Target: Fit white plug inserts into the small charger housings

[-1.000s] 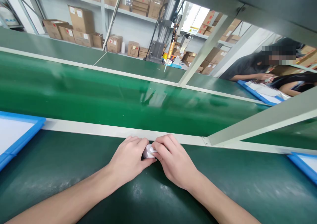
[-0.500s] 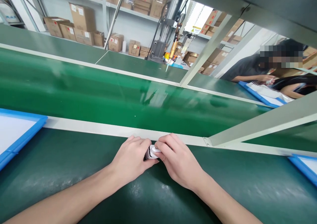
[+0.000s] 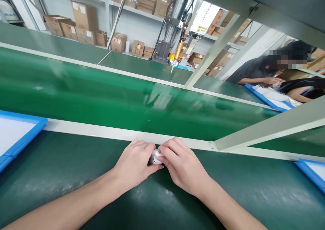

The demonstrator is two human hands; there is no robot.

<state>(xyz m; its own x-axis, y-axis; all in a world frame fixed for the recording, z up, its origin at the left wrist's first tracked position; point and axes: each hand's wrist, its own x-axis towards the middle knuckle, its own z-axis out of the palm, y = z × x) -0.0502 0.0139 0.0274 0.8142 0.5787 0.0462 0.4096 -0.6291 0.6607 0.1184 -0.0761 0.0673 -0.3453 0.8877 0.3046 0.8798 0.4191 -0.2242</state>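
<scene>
Head view, hands: the left hand (image 3: 133, 164) and right hand (image 3: 181, 165) meet in the middle of the near dark green table (image 3: 76, 175), both pinching the same small white plug (image 3: 155, 157).
Grip: both hands are closed around the plug, fingers curled over it, thumbs underneath.
Plug: it sits between the fingertips, right up against the pale rail (image 3: 101, 132) at the table's far edge. Mostly covered, so I can't really tell its long axis; a small metal pin shows on the right-hand side.
Edges: just past the rail is the shiny green belt (image 3: 101, 98). A blue-edged tray (image 3: 22, 140) is at the near left, another blue tray (image 3: 311, 170) at the near right, both well apart from the hands.
Room: bare table on both sides of the hands. A slanted grey frame bar (image 3: 266, 130) crosses above on the right.
Far right: other people (image 3: 254, 72) work at a tray.
</scene>
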